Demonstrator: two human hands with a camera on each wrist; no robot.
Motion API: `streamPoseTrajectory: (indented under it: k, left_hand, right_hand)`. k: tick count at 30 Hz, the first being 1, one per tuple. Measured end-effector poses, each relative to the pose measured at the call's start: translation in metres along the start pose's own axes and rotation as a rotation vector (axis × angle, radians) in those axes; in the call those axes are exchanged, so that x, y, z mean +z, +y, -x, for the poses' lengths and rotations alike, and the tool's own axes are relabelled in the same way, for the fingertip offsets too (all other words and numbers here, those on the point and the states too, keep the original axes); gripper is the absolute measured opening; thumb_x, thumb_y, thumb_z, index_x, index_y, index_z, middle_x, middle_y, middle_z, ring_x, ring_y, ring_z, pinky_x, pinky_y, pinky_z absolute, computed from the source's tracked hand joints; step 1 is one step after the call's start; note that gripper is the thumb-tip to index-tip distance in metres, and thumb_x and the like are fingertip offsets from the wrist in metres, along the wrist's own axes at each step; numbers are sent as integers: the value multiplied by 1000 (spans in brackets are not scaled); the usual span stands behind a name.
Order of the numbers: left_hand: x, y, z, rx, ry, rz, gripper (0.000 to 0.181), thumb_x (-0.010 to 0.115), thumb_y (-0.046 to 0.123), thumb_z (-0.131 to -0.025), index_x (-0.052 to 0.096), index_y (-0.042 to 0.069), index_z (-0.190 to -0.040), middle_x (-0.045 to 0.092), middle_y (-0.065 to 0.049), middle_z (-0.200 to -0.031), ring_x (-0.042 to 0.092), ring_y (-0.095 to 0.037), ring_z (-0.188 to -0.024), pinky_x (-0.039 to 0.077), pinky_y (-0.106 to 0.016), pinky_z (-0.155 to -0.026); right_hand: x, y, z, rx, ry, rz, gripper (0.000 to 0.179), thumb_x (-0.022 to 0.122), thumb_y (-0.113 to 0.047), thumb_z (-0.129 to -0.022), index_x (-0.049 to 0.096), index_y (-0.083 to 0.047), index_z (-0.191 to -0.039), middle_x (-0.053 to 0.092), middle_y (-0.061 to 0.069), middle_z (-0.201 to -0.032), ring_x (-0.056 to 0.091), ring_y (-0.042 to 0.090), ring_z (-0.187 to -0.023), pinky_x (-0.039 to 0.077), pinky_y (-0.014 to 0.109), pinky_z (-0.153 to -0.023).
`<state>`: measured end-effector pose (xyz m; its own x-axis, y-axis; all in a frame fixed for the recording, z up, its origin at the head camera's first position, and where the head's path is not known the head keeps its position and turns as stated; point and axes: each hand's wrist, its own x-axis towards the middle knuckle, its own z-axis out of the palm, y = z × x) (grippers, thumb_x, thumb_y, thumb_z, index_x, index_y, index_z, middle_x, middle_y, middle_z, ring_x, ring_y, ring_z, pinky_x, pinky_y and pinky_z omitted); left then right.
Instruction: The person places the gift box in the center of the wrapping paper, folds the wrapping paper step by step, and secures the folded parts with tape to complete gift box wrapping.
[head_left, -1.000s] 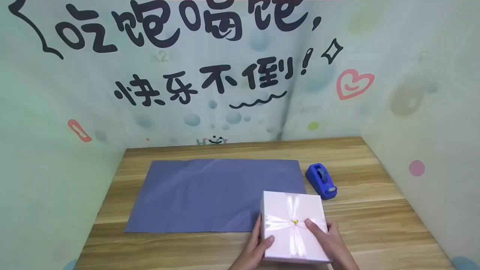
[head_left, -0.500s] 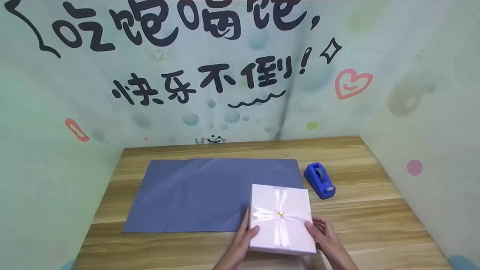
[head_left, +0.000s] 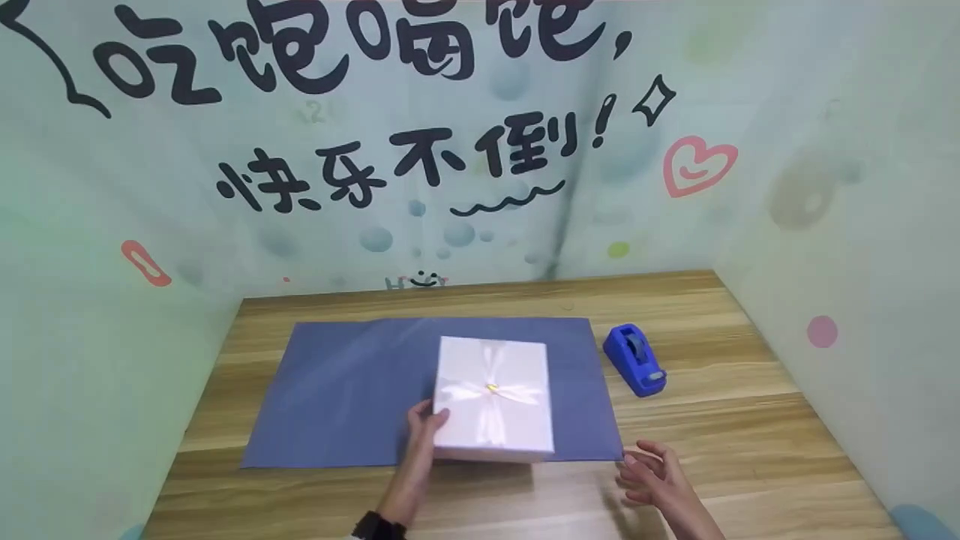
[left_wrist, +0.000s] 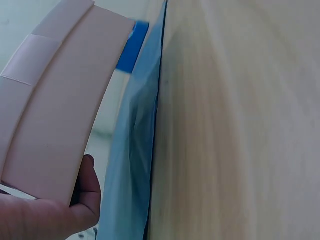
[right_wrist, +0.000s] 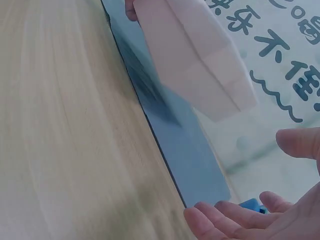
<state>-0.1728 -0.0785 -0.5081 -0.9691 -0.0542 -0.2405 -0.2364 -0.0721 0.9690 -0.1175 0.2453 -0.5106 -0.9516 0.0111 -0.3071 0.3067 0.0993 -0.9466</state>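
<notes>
One hand (head_left: 421,438), the left, now holds the box (head_left: 493,409) alone.

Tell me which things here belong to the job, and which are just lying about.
Seemingly part of the job:
ribboned box, held in the left hand
blue sheet, beneath the box

Lying about:
tape dispenser, untouched, though perhaps wanted later
</notes>
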Motion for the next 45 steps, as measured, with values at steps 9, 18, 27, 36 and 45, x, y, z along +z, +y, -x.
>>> streamPoseTrajectory:
  k: [9,18,27,36,45]
  left_hand:
    - [-47,2,-34,-43,92,-18,69,42,48,-92,19,5,-141,13,-23,-152,9,-37,-141,6,-58,-111]
    - [-65,-5,-61,-13,150,-41,66,40,41,-95,20,-2,-141,18,-24,-149,16,-35,-139,10,-51,-114]
    - [-65,-11,-74,48,181,-295,60,36,40,-98,32,-5,-137,35,-25,-143,30,-37,-134,23,-49,-111]
    - [-62,-5,-76,-16,132,-457,66,31,47,-97,28,0,-143,28,-23,-148,19,-39,-137,16,-54,-112]
    - [-60,-1,-78,-51,112,-443,68,28,48,-98,21,-1,-145,22,-24,-150,18,-38,-140,16,-52,-114]
  right_hand:
    - [-5,3,3,-14,-30,-1,57,46,-22,-97,14,5,-136,43,30,-133,59,28,-106,53,39,-83]
    - [-6,5,4,-28,-53,6,59,45,-24,-97,12,7,-136,42,33,-133,57,32,-110,52,41,-85]
    - [-7,8,5,6,-20,6,59,46,-23,-97,13,6,-136,43,30,-132,57,30,-108,53,40,-84]
    - [-6,11,0,23,70,-3,58,49,-24,-95,20,4,-137,34,33,-137,48,36,-117,50,40,-86]
    - [-7,8,-15,71,123,-121,63,49,-23,-95,13,4,-139,38,29,-132,52,31,-112,50,38,-88]
